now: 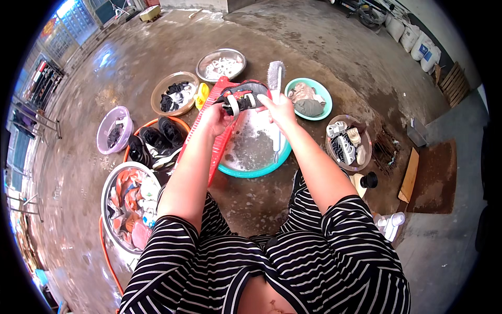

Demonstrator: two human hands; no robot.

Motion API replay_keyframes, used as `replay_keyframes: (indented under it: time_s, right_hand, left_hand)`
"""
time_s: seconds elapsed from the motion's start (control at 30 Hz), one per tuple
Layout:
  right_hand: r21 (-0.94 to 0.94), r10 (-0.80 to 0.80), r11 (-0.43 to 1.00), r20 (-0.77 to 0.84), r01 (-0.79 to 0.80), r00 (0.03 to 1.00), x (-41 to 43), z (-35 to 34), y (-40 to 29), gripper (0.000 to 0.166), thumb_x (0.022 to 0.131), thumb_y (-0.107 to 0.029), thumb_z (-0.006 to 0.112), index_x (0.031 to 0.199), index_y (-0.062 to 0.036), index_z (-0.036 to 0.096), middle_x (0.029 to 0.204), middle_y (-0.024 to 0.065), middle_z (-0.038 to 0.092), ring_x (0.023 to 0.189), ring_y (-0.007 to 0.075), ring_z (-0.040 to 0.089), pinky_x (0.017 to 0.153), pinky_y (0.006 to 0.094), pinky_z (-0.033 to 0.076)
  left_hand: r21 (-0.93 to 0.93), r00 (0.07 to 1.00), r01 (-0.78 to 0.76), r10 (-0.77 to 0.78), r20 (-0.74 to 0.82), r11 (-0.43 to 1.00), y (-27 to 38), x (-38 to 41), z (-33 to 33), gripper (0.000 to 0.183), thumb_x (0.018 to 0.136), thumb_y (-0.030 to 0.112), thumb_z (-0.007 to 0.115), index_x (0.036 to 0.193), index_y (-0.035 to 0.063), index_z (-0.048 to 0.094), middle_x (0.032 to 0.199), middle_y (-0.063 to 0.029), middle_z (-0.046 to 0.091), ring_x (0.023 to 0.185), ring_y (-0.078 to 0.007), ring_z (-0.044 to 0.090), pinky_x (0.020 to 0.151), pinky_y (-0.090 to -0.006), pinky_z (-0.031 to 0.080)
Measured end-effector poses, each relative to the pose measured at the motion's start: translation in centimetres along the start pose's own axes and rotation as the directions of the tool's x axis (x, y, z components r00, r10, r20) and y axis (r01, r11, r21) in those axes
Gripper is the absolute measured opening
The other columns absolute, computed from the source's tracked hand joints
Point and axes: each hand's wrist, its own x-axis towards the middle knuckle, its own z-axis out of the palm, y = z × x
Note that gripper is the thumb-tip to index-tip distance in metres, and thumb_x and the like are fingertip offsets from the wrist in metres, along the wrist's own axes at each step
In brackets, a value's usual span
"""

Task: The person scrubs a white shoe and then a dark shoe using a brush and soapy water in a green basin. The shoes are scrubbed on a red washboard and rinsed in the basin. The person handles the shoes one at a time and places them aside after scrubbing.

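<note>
My left hand (218,119) grips the near-left end of a black and red sneaker (239,100) with pale straps. At the shoe's other end, my right hand (279,110) holds a long-handled brush (276,76), its grey-white bristle head pointing away from me and its white handle hanging below the palm. My right fingers also touch the shoe; how firmly cannot be told. Beneath them are a red plastic washboard (220,151), slanting over the left rim, and a turquoise basin (255,173) of foamy water.
Basins of laundry stand around on the wet concrete floor: a steel one (242,59), a brown one (155,92), a purple one (101,135) and a mint one (330,104). Dark shoes (168,131) lie at left, lighter shoes (345,147) at right. An orange hose (106,251) runs at lower left.
</note>
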Motion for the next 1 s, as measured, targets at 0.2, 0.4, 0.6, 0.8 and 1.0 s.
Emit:
replay_keyframes:
  time_s: [0.2,0.4,0.6,0.8,1.0]
  right_hand:
    - [0.056,0.030,0.998,-0.043,-0.028,0.999,0.9,-1.1,-0.2,0.033,0.086,-0.027,0.073,0.100,0.0000,0.060,0.075,0.0095,0.066,0.054,0.0109,0.061,0.037,0.0231,0.037]
    - [0.124,0.004,0.992,-0.058,0.003,0.998,0.4,-0.4,-0.1,0.029,0.088,-0.021,0.070,0.104,0.0007,0.057,0.082,0.0099,0.067,0.058,0.0128,0.064,0.037,0.0225,0.038]
    - [0.068,0.104,0.992,0.029,-0.106,0.994,-0.3,-0.6,-2.0,0.034,0.086,-0.026,0.072,0.103,0.0004,0.058,0.080,0.0096,0.066,0.057,0.0122,0.063,0.038,0.0241,0.039]
    - [-0.431,-0.288,0.887,-0.240,0.164,0.927,0.6,-1.0,-1.3,0.037,0.076,-0.034,0.081,0.084,-0.0027,0.064,0.066,0.0053,0.063,0.047,0.0091,0.053,0.042,0.0242,0.042]
    - [-0.308,0.132,0.947,0.130,-0.086,0.983,-2.2,2.8,-1.4,0.033,0.074,-0.030,0.083,0.081,-0.0020,0.067,0.067,0.0048,0.064,0.044,0.0114,0.052,0.040,0.0274,0.044]
  left_hand:
    - [0.136,0.989,-0.101,0.084,0.125,0.986,0.2,-2.0,2.7,0.015,0.086,0.025,0.058,0.092,0.0119,0.061,0.082,0.0012,0.063,0.075,-0.0117,0.056,0.070,-0.0259,0.043]
    - [0.289,0.942,-0.181,0.081,0.325,0.940,0.8,-3.9,3.6,0.037,0.087,0.016,0.067,0.121,0.0046,0.057,0.105,-0.0009,0.063,0.092,-0.0124,0.057,0.085,-0.0278,0.043]
    - [0.507,0.932,-0.361,0.280,0.232,0.783,1.8,-4.3,3.5,0.030,0.094,0.018,0.062,0.119,0.0021,0.061,0.107,-0.0029,0.065,0.097,-0.0113,0.058,0.091,-0.0287,0.043]
    - [0.322,0.986,-0.166,0.151,0.072,0.932,2.0,-4.0,3.9,0.021,0.096,0.017,0.056,0.110,0.0018,0.057,0.095,-0.0083,0.065,0.082,-0.0196,0.066,0.075,-0.0352,0.054]
    - [0.296,0.998,-0.063,0.065,0.005,0.953,-0.6,-1.3,3.5,0.028,0.099,0.026,0.050,0.107,0.0009,0.059,0.094,-0.0102,0.065,0.082,-0.0220,0.065,0.076,-0.0376,0.053]
